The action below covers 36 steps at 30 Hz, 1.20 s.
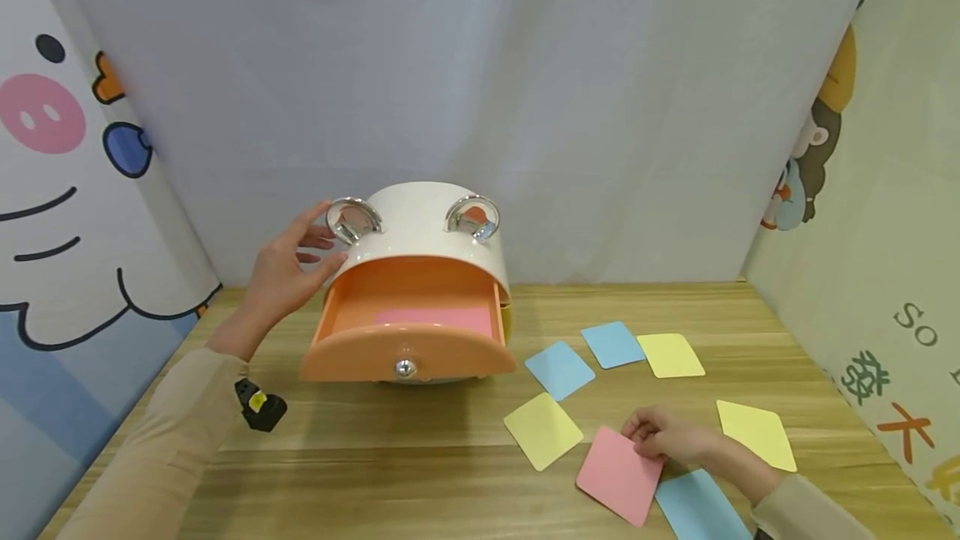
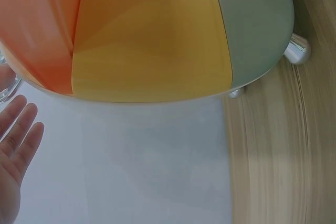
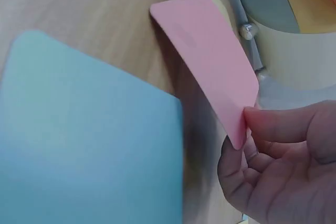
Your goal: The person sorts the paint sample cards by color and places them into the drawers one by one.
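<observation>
My right hand (image 1: 670, 437) pinches one corner of a pink square card (image 1: 621, 476) between thumb and fingers. In the right wrist view that pink card (image 3: 210, 61) is tilted, one side lifted off the table. On the left, my left hand (image 1: 292, 265) rests against a rounded white cabinet (image 1: 420, 215), fingers extended beside its chrome ear-shaped ring (image 1: 352, 219). The cabinet's top orange drawer (image 1: 408, 352), with a silver knob, stands pulled out, and pink card (image 1: 442, 319) lies inside it. Yellow and green drawer fronts (image 2: 152, 40) show below in the left wrist view.
Around the pink card lie blue cards (image 1: 560, 370) and yellow cards (image 1: 543, 431) on the wooden table (image 1: 330, 473). Another blue card (image 1: 701, 507) is close by the right hand. A pale curtain (image 1: 600, 107) hangs behind, with printed panels at both sides.
</observation>
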Tool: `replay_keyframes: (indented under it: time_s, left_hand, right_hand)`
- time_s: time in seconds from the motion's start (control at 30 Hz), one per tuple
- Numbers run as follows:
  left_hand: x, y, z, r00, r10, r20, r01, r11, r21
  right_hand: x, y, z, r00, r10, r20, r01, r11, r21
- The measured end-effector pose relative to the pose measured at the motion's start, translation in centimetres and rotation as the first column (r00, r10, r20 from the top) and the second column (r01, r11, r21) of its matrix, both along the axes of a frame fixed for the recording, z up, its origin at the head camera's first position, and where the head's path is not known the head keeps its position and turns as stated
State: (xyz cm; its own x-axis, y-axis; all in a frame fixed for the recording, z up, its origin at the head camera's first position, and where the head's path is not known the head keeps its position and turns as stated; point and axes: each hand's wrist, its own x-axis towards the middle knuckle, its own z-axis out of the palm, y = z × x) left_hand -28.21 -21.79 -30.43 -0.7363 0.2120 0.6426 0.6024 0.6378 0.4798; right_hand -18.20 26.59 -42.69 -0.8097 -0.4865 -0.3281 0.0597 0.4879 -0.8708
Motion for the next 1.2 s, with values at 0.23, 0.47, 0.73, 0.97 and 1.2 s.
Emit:
replay_keyframes:
  time_s: [0.23,0.47,0.73,0.97,1.2]
  left_hand:
    - [-0.2,-0.2,-0.2,1.0,0.009,0.009,-0.009,1.0,-0.021]
    - [-0.2,-0.2,-0.2,1.0,0.004,0.005,-0.004,1.0,-0.022]
    - [-0.3,-0.1,-0.3,1.0,0.011,0.001,-0.011,1.0,-0.025]
    - [-0.3,0.1,-0.2,1.0,0.0,-0.001,0.0,1.0,-0.018]
    - [-0.2,0.0,-0.2,1.0,0.003,0.0,-0.003,1.0,-0.007]
  right_hand:
    - [-1.1,0.4,2.2,0.999,-0.013,0.037,0.012,1.0,0.012]
    - [-2.8,-0.2,8.2,0.996,0.047,-0.07,-0.043,0.998,0.053]
    - [-4.2,-2.6,15.5,0.985,0.073,-0.157,-0.055,0.992,0.111]
    - [-4.8,-5.5,20.1,0.965,0.075,-0.25,-0.037,0.987,0.156]
    - [-6.9,-9.4,22.2,0.949,0.052,-0.312,-0.008,0.99,0.139]
